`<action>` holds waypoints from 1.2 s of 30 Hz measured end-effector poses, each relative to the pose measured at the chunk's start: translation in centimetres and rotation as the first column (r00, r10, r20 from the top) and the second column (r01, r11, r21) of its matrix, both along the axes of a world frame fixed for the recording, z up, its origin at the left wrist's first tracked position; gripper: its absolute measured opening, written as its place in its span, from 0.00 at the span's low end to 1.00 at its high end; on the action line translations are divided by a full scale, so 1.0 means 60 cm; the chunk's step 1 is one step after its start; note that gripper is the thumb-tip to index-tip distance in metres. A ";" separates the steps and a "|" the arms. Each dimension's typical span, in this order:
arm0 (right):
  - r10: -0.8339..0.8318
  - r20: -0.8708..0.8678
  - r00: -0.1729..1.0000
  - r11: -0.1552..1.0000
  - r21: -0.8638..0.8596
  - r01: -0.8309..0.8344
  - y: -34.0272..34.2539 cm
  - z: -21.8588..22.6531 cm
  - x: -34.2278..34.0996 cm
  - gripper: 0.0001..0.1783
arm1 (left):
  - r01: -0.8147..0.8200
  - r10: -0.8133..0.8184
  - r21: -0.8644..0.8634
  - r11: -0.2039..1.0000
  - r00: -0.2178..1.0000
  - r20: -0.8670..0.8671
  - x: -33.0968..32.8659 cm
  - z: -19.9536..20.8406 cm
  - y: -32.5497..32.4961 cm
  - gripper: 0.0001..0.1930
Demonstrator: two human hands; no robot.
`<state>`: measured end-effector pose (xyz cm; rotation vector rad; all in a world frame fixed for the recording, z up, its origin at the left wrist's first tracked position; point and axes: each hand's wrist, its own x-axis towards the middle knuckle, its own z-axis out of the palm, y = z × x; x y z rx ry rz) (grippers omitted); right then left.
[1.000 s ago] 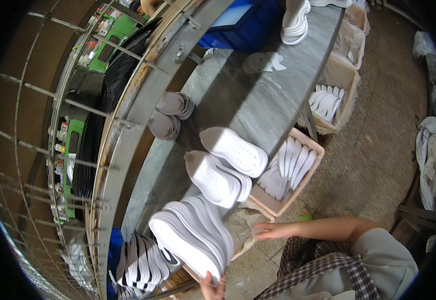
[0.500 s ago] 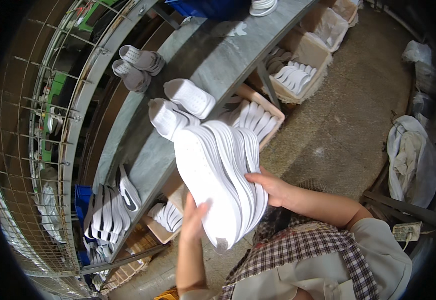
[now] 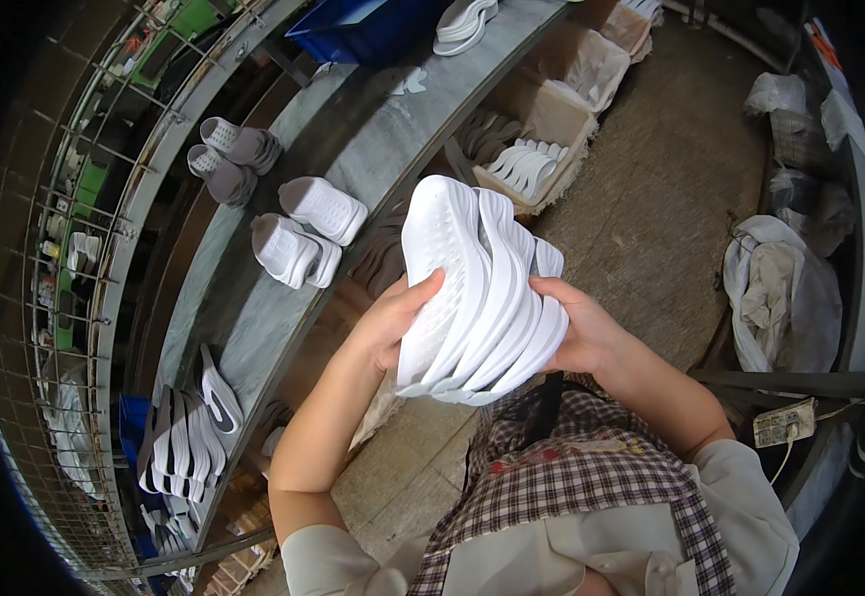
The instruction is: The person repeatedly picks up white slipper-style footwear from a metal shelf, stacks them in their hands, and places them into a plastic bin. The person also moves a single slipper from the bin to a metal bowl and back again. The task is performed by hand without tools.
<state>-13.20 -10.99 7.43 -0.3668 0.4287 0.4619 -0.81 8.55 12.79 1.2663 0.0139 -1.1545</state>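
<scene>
Between my two hands is a stack of white shoe soles [image 3: 482, 288], nested side by side and raised in front of my apron. My left hand [image 3: 393, 318] grips its left side, thumb lying on the dotted face of the outermost sole. On the right side, my right hand [image 3: 576, 323] is closed around the stack, thumb near the upper edge. The fingers under the soles are mostly hidden. White shoe pieces with raised heel cups [image 3: 303, 228] stand on the grey bench [image 3: 264, 308] to the left of the stack.
Grey-brown shoe pieces [image 3: 234, 159] stand farther along the bench, near a blue bin [image 3: 363, 25]. White soles with black parts [image 3: 189, 437] lean at its near end. Lined crates [image 3: 562, 164] holding soles stand below. Wire mesh [image 3: 50, 298] borders the left; bagged bundles [image 3: 780, 288] lie right.
The sole stack has swung more upright and come closer to me. My left hand has moved up along its side. The view has shifted, with the bench now farther left.
</scene>
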 end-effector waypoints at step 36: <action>-0.046 0.084 0.995 0.999 0.033 0.044 -0.049 0.012 -0.009 0.28 | -0.017 -0.005 -0.154 0.988 0.989 -0.145 0.026 -0.004 -0.056 0.23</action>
